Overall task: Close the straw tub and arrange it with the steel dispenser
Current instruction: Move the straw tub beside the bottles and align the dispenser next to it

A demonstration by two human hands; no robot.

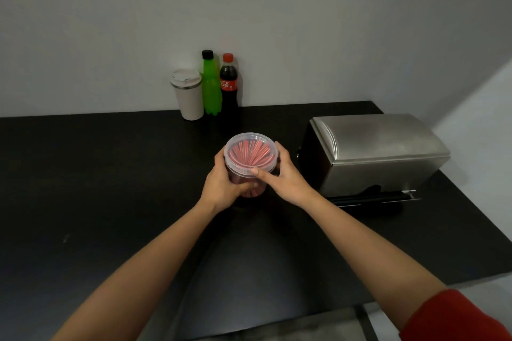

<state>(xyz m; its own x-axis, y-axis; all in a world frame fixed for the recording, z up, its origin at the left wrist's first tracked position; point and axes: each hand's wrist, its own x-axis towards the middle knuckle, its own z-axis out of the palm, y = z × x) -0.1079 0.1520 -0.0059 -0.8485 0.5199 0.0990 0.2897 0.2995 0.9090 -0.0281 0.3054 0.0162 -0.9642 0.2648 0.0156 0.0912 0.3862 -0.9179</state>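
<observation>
Straw tub (250, 166) sits mid-frame on the black desk (83, 174), clear lid (250, 151) already on top; left hand (224, 184) wraps the tub wall w/ fingers closed round it, right hand (279, 174) grips the rim, thumb on the lid edge. Can't tell if the lid's snapped all round, so uneven thumb pressure could pop the far edge or tip the red straws (250, 152). Steel dispenser (379, 152) is near, right of frame; a hasty slide could knock it.
</observation>
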